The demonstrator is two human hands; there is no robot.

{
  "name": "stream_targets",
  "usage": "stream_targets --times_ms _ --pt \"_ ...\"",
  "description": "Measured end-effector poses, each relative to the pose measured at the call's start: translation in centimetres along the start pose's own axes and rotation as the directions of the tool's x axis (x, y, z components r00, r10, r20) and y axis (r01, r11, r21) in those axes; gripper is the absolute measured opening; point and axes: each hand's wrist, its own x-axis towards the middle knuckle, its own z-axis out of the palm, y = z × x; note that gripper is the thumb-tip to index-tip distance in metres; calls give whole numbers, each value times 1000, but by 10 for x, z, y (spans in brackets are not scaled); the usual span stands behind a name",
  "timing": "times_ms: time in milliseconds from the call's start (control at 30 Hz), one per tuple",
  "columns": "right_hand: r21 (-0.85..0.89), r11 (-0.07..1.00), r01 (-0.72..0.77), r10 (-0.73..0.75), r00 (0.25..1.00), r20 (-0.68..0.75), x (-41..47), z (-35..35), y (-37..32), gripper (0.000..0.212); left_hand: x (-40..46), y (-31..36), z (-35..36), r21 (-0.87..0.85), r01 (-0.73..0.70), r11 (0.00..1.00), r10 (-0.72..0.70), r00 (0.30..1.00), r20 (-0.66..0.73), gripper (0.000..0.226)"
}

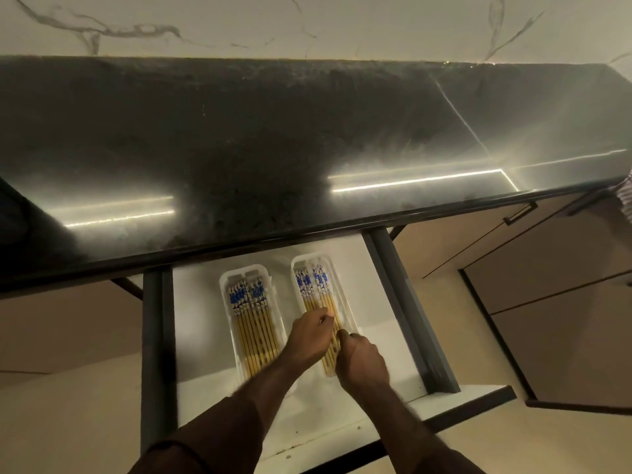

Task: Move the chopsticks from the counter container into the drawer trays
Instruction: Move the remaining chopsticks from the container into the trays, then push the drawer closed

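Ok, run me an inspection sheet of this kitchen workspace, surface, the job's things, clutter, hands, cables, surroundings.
Surface: glossy black stone counter, bare, with reflected light strips; no container seen on it.
Job's things: open white drawer holds two white plastic trays. Left tray carries a neat row of yellow chopsticks with blue-patterned tops. Right tray carries a similar set of chopsticks.
Clutter: nothing seen.
Hands: left hand and right hand are both over the right tray, fingers closed on its chopsticks.
Cables: nothing seen.
Surroundings: white marbled wall, beige cabinet fronts with a dark handle, striped cloth at the right edge.
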Motion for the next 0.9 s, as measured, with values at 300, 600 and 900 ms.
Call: stream_targets --times_ms 300,600,900 --pt "43 999 -27 34 985 -170 -35 -15 -20 44 -62 -18 -33 17 -159 987 160 984 -76 45" --pt "88 991 104 -79 966 -247 -90 -26 -21 44 -162 -55 -37 -11 -206 979 191 925 -328 41" --pt "92 935 343 -281 874 -396 -184 -7 15 40 -255 -78 32 61 -375 925 336 732 -592 48"
